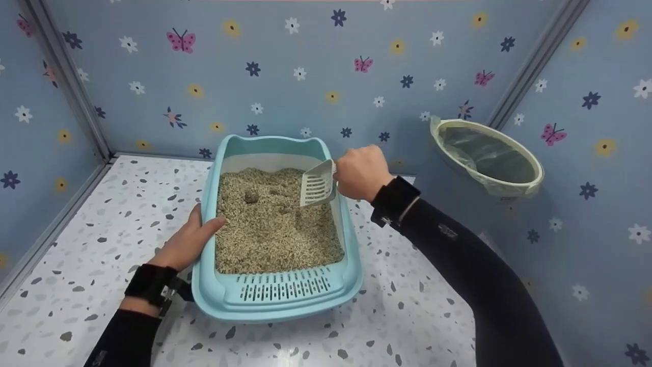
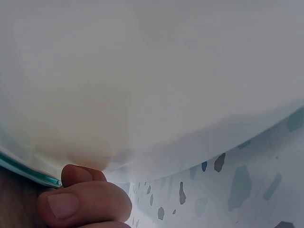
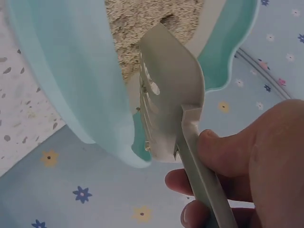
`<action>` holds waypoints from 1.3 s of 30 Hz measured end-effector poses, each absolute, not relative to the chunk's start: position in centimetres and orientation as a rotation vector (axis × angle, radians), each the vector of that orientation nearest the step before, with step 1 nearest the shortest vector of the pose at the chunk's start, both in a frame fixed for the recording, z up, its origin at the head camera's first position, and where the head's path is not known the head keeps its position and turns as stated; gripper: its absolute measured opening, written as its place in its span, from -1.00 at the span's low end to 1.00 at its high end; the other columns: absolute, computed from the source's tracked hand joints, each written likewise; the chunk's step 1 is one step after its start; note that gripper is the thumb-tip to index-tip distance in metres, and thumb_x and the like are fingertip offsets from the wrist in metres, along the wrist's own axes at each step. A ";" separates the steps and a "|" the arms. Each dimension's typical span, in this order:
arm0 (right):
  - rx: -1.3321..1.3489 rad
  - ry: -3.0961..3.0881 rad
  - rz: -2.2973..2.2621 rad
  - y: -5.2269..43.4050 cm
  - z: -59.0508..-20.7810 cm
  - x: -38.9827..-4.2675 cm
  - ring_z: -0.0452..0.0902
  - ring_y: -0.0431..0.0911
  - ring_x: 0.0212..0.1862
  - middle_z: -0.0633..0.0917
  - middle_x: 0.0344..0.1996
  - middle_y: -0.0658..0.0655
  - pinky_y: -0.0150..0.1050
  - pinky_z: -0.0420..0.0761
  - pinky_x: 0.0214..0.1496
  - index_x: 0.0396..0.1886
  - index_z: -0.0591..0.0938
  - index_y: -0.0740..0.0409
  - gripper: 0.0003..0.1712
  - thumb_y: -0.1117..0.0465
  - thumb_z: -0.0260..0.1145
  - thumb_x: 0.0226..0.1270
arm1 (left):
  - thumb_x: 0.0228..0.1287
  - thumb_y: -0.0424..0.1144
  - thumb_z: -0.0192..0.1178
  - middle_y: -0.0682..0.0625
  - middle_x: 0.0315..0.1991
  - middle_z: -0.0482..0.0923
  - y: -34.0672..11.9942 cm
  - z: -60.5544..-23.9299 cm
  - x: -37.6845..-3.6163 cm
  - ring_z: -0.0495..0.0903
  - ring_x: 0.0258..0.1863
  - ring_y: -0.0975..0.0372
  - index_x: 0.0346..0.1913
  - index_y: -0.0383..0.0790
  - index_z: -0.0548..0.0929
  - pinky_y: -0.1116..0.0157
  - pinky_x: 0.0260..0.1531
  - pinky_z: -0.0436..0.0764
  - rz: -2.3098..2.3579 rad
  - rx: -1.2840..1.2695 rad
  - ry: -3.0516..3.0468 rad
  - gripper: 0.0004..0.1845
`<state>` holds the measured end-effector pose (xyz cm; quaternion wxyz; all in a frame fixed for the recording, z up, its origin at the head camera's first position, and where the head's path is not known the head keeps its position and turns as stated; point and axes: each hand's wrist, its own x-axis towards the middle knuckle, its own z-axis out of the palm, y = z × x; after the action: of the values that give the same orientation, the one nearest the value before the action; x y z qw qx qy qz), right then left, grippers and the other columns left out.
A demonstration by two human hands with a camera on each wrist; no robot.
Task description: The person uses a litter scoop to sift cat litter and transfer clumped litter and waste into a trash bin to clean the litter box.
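Note:
A light blue litter box (image 1: 355, 278) stands on the speckled surface, filled with tan granular litter (image 1: 270, 239). Dark clumps (image 1: 251, 197) lie on the litter. My left hand (image 1: 189, 238) grips the box's left rim, thumb on top; in the left wrist view curled fingers (image 2: 90, 204) show beneath the rim against the box's pale underside. My right hand (image 1: 362, 172) holds a beige slotted litter scoop (image 1: 317, 184) by its handle, over the right side of the box. In the right wrist view the scoop (image 3: 173, 80) is tilted, with a few grains stuck in its slots.
To the right, a bin (image 1: 536, 171) lined with a translucent greenish bag stands with its mouth uncovered. Blue walls (image 1: 285, 51) with flowers and butterflies enclose the back and both sides. White speckled surface (image 1: 91, 255) extends left and in front of the box.

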<state>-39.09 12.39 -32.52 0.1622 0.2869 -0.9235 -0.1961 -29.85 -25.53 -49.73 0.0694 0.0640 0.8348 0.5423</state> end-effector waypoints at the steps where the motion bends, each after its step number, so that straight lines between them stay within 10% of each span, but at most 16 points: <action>1: 0.818 -2.632 -0.635 11.9 -32.8 -39.3 0.26 -0.04 -0.56 0.34 -0.65 -0.02 -0.04 0.44 -0.43 -0.69 0.36 -0.03 -0.45 0.04 0.34 0.52 | 0.67 0.47 -0.05 -0.54 0.75 -0.12 -25.5 -49.8 -29.8 0.18 0.63 -0.43 0.82 -0.07 -0.51 -0.43 0.59 0.14 1.631 0.189 2.515 0.17; 6: 0.847 -2.520 -1.042 9.5 -33.7 -40.2 0.34 -0.01 -0.37 0.49 -0.48 0.04 0.02 0.46 0.08 -0.57 0.44 -0.02 -0.58 0.14 0.21 0.60 | 0.65 0.49 -0.04 -0.57 0.72 -0.03 -25.6 -49.8 -29.8 0.29 0.57 -0.45 0.83 -0.06 -0.49 -0.44 0.56 0.21 1.607 0.168 2.527 0.18; 16: 0.783 -2.298 -1.531 5.8 -35.8 -42.6 0.31 0.08 0.05 0.61 -0.30 0.01 0.13 0.15 0.39 -0.48 0.61 -0.08 -0.49 0.13 0.07 0.86 | 0.64 0.50 -0.01 -0.55 0.70 0.05 -25.5 -49.7 -29.4 0.48 0.46 -0.38 0.84 -0.03 -0.45 -0.37 0.53 0.35 1.619 0.159 2.529 0.18; 27: 0.812 -2.203 -1.576 5.2 -37.6 -45.6 0.09 0.08 -0.04 0.34 -0.33 0.03 0.08 -0.11 0.07 -0.49 0.37 -0.04 -0.49 0.19 -0.02 0.90 | 0.67 0.47 -0.06 -0.56 0.73 -0.05 -25.3 -49.7 -29.3 0.29 0.58 -0.42 0.83 -0.07 -0.50 -0.39 0.57 0.25 1.599 0.173 2.532 0.17; 39: 0.846 -2.562 -1.298 5.4 -37.4 -47.3 0.22 0.06 0.00 0.63 -0.35 -0.01 0.04 0.01 0.14 -0.55 0.59 -0.07 -0.41 -0.02 0.07 0.87 | 0.65 0.49 -0.03 -0.57 0.73 -0.05 -25.7 -49.5 -29.2 0.27 0.58 -0.45 0.83 -0.04 -0.50 -0.42 0.57 0.22 1.606 0.158 2.539 0.18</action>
<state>-47.29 5.38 -37.41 0.0736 0.2819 -0.8533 -0.4324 -29.19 -25.66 -49.50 0.0666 0.0524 0.8421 0.5326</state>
